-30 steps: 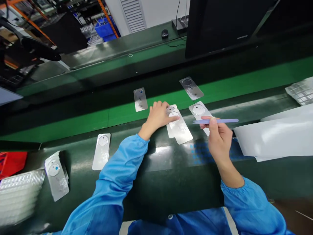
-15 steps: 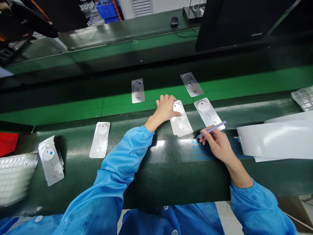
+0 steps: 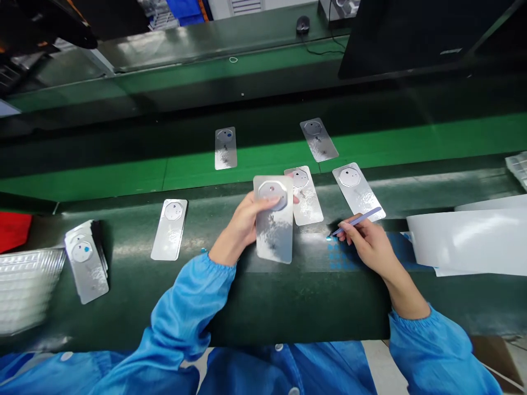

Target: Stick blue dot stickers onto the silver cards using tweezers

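Note:
My left hand (image 3: 241,222) holds up a silver phone back cover (image 3: 274,238), its thumb across the round camera area. Just behind lies another silver cover (image 3: 308,206) on the bench. In my right hand (image 3: 368,241) are purple tweezers (image 3: 363,216), gripped like a pen, tips down at a clear strip with rows of small blue dot stickers (image 3: 340,257). Beside that hand rests a further cover (image 3: 358,189). Whether a dot is on the tweezer tips I cannot make out.
Two covers, one on the left (image 3: 225,156) and one on the right (image 3: 319,142), lie on the green belt. Left on the bench are a cover (image 3: 168,233), a stack of covers (image 3: 88,269) and clear trays (image 3: 28,285). White sheets (image 3: 473,241) lie right; a monitor (image 3: 420,38) stands behind.
My left hand has picked up a cover from the two overlapping ones and brought it nearer and left, tilted up. My right hand with the tweezers has stayed near the dot stickers.

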Tool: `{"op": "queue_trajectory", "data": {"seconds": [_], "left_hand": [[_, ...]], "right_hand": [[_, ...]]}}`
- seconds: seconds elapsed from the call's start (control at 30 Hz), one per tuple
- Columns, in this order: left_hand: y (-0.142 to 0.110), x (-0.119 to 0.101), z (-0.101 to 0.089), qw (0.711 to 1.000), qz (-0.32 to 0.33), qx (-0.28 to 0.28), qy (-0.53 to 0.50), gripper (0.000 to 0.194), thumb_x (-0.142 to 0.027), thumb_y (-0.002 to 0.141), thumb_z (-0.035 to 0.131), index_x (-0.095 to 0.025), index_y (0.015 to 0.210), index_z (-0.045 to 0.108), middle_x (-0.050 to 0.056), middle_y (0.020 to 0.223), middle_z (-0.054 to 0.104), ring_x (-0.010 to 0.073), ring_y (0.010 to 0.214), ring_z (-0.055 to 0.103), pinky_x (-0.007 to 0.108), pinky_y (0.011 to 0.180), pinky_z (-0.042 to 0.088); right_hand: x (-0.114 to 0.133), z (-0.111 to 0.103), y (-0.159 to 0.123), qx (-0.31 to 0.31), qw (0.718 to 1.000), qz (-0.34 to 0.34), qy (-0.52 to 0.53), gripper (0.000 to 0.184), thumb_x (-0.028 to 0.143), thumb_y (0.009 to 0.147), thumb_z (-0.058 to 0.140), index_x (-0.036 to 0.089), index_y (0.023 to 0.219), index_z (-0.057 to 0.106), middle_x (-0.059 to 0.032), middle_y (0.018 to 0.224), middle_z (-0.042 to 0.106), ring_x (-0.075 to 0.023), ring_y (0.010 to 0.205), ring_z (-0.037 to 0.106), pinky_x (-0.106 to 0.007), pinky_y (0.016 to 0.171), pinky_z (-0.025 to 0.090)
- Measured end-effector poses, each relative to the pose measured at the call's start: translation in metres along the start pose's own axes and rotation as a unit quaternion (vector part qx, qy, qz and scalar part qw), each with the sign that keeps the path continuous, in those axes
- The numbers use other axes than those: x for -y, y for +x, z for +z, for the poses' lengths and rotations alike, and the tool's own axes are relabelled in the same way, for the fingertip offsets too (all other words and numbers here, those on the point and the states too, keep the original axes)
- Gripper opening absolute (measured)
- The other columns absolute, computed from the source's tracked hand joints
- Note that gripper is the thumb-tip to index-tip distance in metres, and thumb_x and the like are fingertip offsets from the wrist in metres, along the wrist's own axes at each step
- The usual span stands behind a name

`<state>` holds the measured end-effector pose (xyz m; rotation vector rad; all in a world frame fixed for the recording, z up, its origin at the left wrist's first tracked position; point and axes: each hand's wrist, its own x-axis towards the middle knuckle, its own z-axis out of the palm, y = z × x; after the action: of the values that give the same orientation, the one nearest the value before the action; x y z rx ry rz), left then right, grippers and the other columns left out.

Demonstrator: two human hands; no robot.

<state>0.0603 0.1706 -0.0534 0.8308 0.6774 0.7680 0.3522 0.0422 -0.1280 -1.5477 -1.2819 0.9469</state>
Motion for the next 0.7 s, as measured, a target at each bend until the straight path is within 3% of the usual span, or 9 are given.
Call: {"op": "queue_trajectory", "data": {"seconds": [0.13,0.23,0.3,0.47,0.7], "left_hand": [[-0.039,0.036,0.004,0.994,-0.065,-0.021,-0.090,0.070,-0.034,0.090,0.097,-0.014,0.153,0.073,0.014,0.112,0.089,0.0322,0.096,0.089,0.046,0.090,0.074],[-0.051,0.063,0.008,0.992,-0.088,-0.007,-0.096,0.082,-0.029,0.088,0.100,-0.018,0.161,0.067,0.015,0.119,0.090,0.0310,0.090,0.090,0.047,0.087,0.075],[-0.054,0.074,0.010,0.992,-0.097,0.003,-0.083,0.080,-0.031,0.087,0.102,-0.018,0.159,0.069,0.014,0.117,0.090,0.0297,0.088,0.090,0.044,0.086,0.075],[-0.059,0.079,0.013,0.989,-0.119,0.013,-0.088,0.071,-0.034,0.085,0.104,-0.016,0.147,0.077,0.011,0.108,0.088,0.0295,0.086,0.089,0.044,0.085,0.074],[-0.059,0.077,0.016,0.986,-0.128,0.039,-0.103,0.071,-0.033,0.085,0.102,-0.017,0.149,0.077,0.011,0.113,0.087,0.0272,0.084,0.089,0.045,0.088,0.074]], "right_hand": [[0.013,0.002,-0.003,-0.024,0.996,-0.018,0.086,0.045,0.067,0.107,0.080,0.024,0.094,0.078,-0.0035,0.075,0.078,-0.0177,0.059,0.068,-0.033,0.060,0.058],[0.035,0.017,-0.006,-0.039,0.983,-0.041,0.175,0.035,0.057,0.109,0.082,0.024,0.095,0.078,-0.0030,0.078,0.080,-0.0178,0.062,0.073,-0.031,0.058,0.060],[0.051,0.031,-0.006,-0.027,0.977,-0.054,0.206,0.031,0.052,0.111,0.081,0.024,0.098,0.077,-0.0032,0.080,0.081,-0.0183,0.065,0.076,-0.030,0.057,0.060],[0.071,0.058,-0.001,0.042,0.979,-0.068,0.188,0.028,0.049,0.114,0.078,0.024,0.100,0.074,-0.0015,0.078,0.079,-0.0160,0.062,0.073,-0.027,0.053,0.059],[0.068,0.058,-0.001,0.042,0.985,-0.069,0.150,0.027,0.048,0.115,0.076,0.026,0.101,0.070,0.0009,0.075,0.078,-0.0153,0.057,0.072,-0.028,0.053,0.060]]}}
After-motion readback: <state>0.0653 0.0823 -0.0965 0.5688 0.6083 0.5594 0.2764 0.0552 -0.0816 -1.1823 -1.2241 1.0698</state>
